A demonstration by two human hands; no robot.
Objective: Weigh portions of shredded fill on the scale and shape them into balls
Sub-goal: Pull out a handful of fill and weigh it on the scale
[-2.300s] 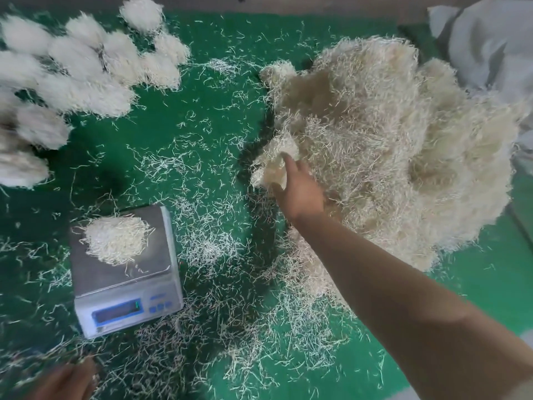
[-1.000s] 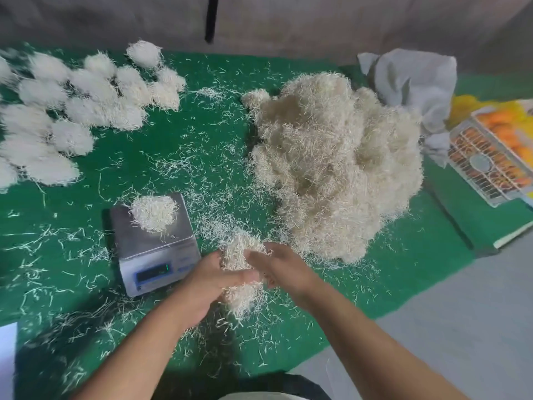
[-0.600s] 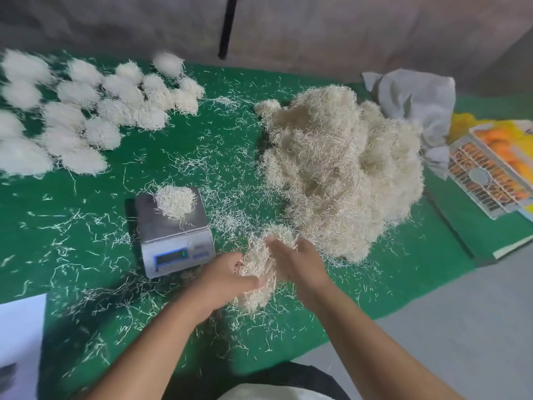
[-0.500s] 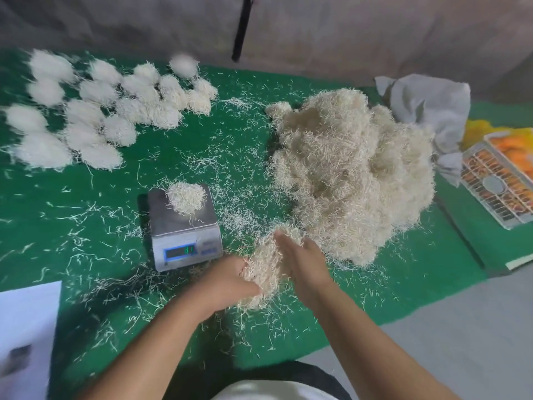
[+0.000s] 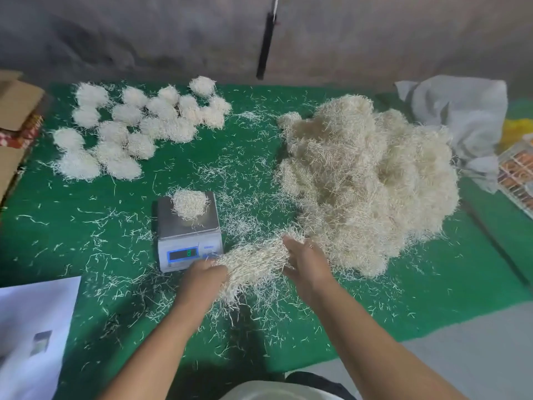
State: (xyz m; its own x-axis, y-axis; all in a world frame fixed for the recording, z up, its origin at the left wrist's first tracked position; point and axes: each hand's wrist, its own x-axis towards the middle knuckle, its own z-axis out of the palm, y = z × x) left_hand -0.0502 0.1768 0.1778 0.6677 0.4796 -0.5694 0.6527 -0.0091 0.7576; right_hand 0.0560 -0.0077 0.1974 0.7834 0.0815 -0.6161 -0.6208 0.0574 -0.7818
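A clump of pale shredded fill is stretched between my left hand and my right hand, just above the green mat, with loose strands hanging below. Left of it stands a small white scale with a lit display; a small portion of fill rests on its steel plate. The big heap of fill lies to the right, close behind my right hand. Several finished fluffy balls are grouped at the far left of the mat.
A green mat strewn with loose strands covers the floor. A white sheet lies at front left, cardboard at far left. A grey cloth bag and a tray sit at right. A dark rod hangs behind.
My right hand took a clump from the heap and brought it toward me; my left hand joined it. Both hands have since pulled the clump wider apart. The view has tilted up.
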